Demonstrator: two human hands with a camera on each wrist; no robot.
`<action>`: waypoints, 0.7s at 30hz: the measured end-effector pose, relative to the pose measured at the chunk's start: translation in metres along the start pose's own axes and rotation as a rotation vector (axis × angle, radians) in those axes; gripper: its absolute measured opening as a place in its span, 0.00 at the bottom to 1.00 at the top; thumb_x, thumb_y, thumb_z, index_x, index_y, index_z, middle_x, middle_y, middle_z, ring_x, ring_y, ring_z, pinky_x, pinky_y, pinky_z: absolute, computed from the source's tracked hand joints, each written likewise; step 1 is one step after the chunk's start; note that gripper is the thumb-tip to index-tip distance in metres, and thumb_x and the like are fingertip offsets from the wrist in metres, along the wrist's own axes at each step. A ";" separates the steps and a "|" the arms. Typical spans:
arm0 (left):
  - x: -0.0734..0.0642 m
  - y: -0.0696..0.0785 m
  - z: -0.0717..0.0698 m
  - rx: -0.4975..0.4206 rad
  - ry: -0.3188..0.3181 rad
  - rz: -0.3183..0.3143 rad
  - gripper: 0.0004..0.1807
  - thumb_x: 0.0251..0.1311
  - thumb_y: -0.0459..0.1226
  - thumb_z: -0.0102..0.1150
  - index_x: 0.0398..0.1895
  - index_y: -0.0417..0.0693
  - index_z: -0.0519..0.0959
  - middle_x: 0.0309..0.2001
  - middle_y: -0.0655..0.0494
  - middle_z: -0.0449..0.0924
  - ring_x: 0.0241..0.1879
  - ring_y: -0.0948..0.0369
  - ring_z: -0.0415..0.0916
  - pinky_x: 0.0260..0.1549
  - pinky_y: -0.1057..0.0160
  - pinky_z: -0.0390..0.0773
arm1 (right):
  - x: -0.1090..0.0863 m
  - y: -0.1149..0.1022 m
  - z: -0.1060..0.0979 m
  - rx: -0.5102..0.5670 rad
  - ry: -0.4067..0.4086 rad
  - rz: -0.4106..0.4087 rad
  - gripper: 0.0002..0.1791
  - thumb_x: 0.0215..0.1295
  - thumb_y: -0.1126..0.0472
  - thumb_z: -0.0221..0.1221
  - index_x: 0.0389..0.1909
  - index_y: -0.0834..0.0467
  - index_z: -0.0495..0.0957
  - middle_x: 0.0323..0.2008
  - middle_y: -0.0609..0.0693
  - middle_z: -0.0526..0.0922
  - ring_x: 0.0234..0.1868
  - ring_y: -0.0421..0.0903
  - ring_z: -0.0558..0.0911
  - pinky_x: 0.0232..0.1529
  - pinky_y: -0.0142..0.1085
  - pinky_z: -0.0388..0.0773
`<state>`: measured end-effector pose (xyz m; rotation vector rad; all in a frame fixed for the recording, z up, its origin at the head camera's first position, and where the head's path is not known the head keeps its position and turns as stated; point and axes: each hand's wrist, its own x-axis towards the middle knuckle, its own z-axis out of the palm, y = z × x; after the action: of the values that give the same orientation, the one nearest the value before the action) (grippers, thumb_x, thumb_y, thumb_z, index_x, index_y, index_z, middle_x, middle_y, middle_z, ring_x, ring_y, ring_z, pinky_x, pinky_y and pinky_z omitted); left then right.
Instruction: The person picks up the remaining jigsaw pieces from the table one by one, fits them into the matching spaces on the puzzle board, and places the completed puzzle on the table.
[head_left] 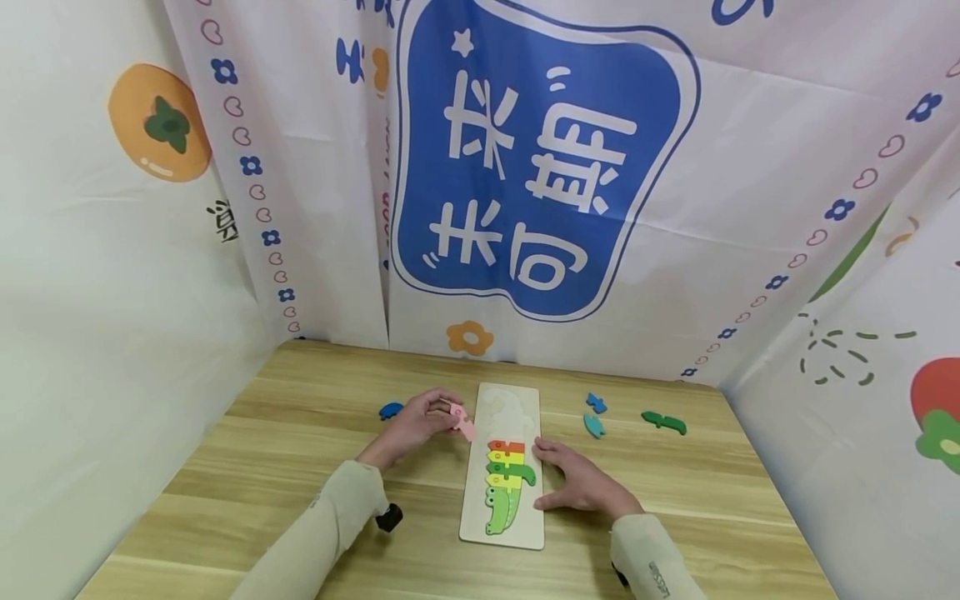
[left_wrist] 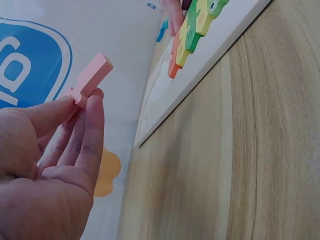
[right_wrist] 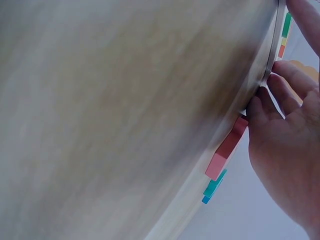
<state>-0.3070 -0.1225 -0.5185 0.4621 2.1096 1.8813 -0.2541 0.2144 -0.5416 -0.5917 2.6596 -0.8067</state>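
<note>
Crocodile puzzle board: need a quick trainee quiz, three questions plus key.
1. Which hand pinches the pink piece?
2. True or false: the green crocodile head lies on the board.
3. The right hand touches: a) the teal piece; b) the board's edge; c) the blue piece.

Key: 1. the left hand; 2. true; 3. b.

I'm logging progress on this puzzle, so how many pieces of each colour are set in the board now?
Red piece: 1
Yellow pieces: 2
Green pieces: 2, counting the head
Total in the board: 5
</note>
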 end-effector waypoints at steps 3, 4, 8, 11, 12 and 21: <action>0.001 0.000 0.004 -0.021 0.027 -0.018 0.14 0.74 0.30 0.56 0.59 0.36 0.75 0.55 0.39 0.75 0.51 0.47 0.84 0.61 0.35 0.77 | 0.000 0.000 0.000 0.000 -0.001 0.002 0.51 0.57 0.43 0.75 0.78 0.56 0.64 0.81 0.55 0.59 0.81 0.64 0.57 0.76 0.64 0.57; 0.001 0.000 0.005 -0.023 0.033 -0.023 0.14 0.75 0.30 0.55 0.59 0.36 0.74 0.55 0.39 0.74 0.51 0.46 0.84 0.61 0.36 0.77 | 0.000 0.001 0.001 0.000 -0.002 0.002 0.51 0.57 0.42 0.75 0.78 0.56 0.64 0.81 0.55 0.59 0.81 0.64 0.57 0.76 0.65 0.57; 0.003 -0.003 0.014 -0.012 0.069 -0.042 0.13 0.76 0.30 0.55 0.59 0.35 0.75 0.54 0.39 0.75 0.52 0.44 0.84 0.60 0.39 0.79 | 0.001 0.003 0.001 0.002 0.000 -0.004 0.51 0.57 0.43 0.75 0.78 0.56 0.64 0.81 0.55 0.59 0.81 0.64 0.57 0.76 0.65 0.57; 0.007 -0.007 0.022 0.060 0.104 -0.019 0.12 0.74 0.32 0.58 0.55 0.34 0.79 0.51 0.41 0.80 0.49 0.45 0.83 0.56 0.43 0.83 | 0.001 0.004 0.001 0.000 0.000 -0.012 0.51 0.58 0.43 0.75 0.78 0.56 0.64 0.81 0.55 0.59 0.80 0.64 0.57 0.76 0.65 0.57; 0.009 -0.008 0.025 0.093 0.117 -0.003 0.12 0.73 0.33 0.59 0.54 0.34 0.80 0.49 0.42 0.82 0.48 0.48 0.83 0.53 0.44 0.84 | 0.001 0.004 0.002 0.000 0.001 -0.012 0.51 0.58 0.43 0.75 0.78 0.56 0.64 0.81 0.55 0.59 0.80 0.64 0.57 0.76 0.65 0.57; 0.026 -0.012 0.052 0.215 0.167 -0.006 0.06 0.68 0.37 0.67 0.45 0.46 0.86 0.44 0.53 0.86 0.42 0.60 0.81 0.46 0.53 0.86 | 0.002 0.004 0.002 -0.002 0.000 -0.009 0.52 0.57 0.42 0.75 0.79 0.56 0.64 0.81 0.55 0.59 0.80 0.64 0.57 0.76 0.65 0.57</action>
<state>-0.3102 -0.0660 -0.5361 0.3533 2.4333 1.7525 -0.2561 0.2159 -0.5455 -0.6044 2.6596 -0.8070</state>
